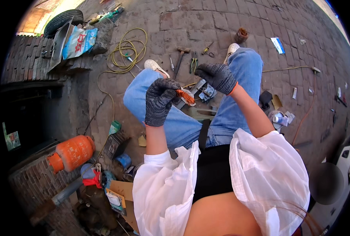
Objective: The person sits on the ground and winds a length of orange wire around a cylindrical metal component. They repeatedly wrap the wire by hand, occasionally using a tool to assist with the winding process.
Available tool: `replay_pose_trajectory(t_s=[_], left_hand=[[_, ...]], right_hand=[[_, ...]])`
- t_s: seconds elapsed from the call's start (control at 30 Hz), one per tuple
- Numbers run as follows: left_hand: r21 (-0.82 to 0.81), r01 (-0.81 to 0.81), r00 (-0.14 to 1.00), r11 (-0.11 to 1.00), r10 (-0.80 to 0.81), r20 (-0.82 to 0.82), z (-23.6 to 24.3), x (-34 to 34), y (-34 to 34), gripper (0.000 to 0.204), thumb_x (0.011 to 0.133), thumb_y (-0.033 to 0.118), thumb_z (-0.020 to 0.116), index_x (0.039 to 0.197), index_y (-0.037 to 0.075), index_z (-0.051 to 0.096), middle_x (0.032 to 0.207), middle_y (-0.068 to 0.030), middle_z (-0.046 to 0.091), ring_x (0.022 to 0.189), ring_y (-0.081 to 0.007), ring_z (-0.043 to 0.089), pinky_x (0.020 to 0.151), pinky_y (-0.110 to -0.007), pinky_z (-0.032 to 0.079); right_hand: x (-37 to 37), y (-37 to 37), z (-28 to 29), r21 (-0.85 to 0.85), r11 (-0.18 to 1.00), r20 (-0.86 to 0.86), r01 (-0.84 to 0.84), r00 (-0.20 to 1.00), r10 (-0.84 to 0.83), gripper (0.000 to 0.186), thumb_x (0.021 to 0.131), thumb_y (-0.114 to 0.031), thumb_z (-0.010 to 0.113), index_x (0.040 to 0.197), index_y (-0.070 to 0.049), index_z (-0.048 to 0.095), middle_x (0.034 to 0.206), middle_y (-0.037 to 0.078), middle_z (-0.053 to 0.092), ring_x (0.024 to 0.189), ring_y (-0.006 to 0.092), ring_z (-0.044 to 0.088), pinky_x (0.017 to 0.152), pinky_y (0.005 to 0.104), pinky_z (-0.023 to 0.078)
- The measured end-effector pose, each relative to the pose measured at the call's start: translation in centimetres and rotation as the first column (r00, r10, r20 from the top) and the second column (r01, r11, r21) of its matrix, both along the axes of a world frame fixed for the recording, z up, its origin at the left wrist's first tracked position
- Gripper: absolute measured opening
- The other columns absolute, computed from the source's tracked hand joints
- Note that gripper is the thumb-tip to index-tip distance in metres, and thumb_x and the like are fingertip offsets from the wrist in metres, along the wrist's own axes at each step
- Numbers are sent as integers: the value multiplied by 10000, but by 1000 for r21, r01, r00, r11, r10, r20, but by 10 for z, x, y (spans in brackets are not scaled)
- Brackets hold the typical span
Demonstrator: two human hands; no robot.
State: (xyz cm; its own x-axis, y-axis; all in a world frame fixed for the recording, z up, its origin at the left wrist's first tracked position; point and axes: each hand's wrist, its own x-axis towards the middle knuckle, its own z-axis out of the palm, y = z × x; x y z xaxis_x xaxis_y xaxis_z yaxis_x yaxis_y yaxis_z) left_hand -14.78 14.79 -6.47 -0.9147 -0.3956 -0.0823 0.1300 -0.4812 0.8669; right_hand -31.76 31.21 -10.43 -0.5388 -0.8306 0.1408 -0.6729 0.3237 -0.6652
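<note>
1. The orange bundle (186,96) is rust-orange, stringy and ridged, with a pale, crinkled wrapper (193,103) showing along its edge. It is held above the gap between the person's knees; exactly what it is cannot be made out.
2. The left hand (160,100), in a dark grey knitted glove, grips the bundle between thumb and fingers, hiding its near end.
3. The right hand (219,78), gloved alike, is apart from the bundle, fingers curled inward; whether they pinch anything cannot be told.
4. Below the hands, a blue-grey part (207,93) and a pale green case (202,114) lie between the legs, partly covered and hard to identify.
5. Beyond lie a hammer (180,59), green-handled pliers (193,63) and a small screwdriver (207,48).
6. At far left, a dark opening (37,114) conceals most of its interior.
</note>
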Motion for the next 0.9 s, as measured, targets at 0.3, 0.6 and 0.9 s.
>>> replay_pose_trajectory(t_s=[0.3,0.6,0.9], left_hand=[[-868,48,997,494,24,68,-11,-12,-10,158,759,-36,648,909,4,620,917,-76,645,809,-140,616,721,-284,506],[-938,-189,965,292,234,-121,-11,-20,-5,120,792,-6,655,906,24,629,888,-47,642,783,-159,619,686,-245,510],[-226,-194,978,955,207,35,-15,-15,6,101,811,-10,626,911,-4,638,879,-89,658,728,-157,630,649,-266,531]], right_hand=[[4,-9,40,-357,928,-5,-110,993,116,228,822,-267,615,941,-78,664,765,136,638,704,296,631,634,347,507],[40,3,37,-33,927,57,-375,925,376,287,882,-341,524,992,-101,637,827,142,637,758,311,624,682,373,508],[45,9,14,-21,937,197,-349,917,346,259,860,-269,569,970,-41,626,892,159,641,776,318,628,703,382,499]])
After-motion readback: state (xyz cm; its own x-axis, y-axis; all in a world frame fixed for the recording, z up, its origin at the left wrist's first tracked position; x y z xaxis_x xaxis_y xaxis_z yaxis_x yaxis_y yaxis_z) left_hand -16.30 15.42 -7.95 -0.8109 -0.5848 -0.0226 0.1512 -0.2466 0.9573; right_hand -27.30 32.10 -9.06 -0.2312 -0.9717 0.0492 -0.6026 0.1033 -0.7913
